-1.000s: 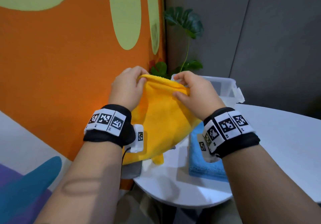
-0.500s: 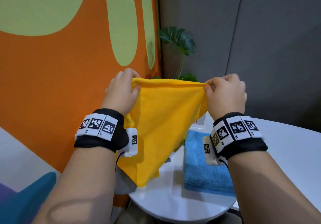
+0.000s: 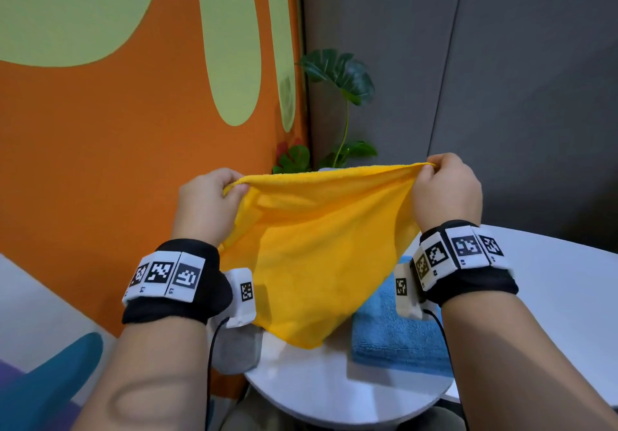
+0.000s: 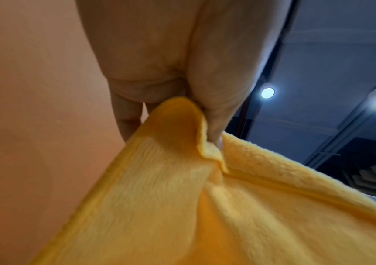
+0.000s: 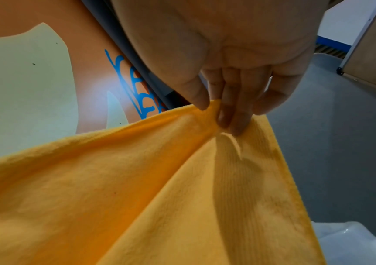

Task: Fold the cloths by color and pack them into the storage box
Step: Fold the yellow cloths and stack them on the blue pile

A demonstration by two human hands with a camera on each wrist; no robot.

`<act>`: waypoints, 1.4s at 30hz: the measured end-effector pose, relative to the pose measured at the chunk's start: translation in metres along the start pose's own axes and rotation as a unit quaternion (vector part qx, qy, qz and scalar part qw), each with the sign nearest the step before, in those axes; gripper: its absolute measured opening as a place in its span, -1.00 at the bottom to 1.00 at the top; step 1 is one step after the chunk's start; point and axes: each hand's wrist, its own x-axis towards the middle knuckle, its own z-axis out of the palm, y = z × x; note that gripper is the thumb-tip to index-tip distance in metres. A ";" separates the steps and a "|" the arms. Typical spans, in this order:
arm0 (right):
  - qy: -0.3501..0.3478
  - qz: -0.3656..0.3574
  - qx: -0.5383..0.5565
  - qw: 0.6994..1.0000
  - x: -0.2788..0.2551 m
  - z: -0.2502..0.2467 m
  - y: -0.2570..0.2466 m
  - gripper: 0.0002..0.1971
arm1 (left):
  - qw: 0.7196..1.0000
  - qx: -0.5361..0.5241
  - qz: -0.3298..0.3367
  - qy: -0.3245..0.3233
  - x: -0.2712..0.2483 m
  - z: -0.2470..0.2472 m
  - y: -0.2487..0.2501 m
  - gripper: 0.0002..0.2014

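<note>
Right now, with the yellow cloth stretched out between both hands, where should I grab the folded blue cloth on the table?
Take the blue cloth by its near edge, coming from the front. It lies flat and folded on the white table; the yellow cloth held by the left hand and right hand covers its far part.

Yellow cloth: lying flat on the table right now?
No, the left hand and right hand hold the yellow cloth stretched in the air above the white table.

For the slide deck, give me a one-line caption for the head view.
Both hands, left hand and right hand, stretch a yellow cloth above a folded blue cloth.
</note>
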 end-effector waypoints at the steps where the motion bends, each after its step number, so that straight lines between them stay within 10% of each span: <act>1: -0.006 0.001 0.002 1.000 -0.001 0.002 -0.001 -0.67 | 1.000 0.010 -0.006 -0.010 0.000 0.002 -0.001 -0.83; 9: -0.027 0.019 -0.019 0.999 0.002 0.006 0.004 -0.62 | 0.996 -0.020 0.000 -0.085 -0.006 0.003 -0.003 -0.62; 15: 0.024 -0.004 -0.115 0.993 -0.002 0.002 0.010 -0.73 | 0.999 -0.010 -0.006 -0.044 -0.003 -0.005 -0.005 -0.90; 26: -0.237 -0.041 0.004 0.971 -0.030 0.028 -0.017 -0.84 | 0.990 -0.001 -0.029 -0.138 -0.022 0.036 0.026 -0.73; 42: -0.331 -0.080 0.153 0.928 -0.058 0.031 -0.037 -0.84 | 0.944 -0.243 -0.135 -0.175 -0.031 0.045 0.053 -0.75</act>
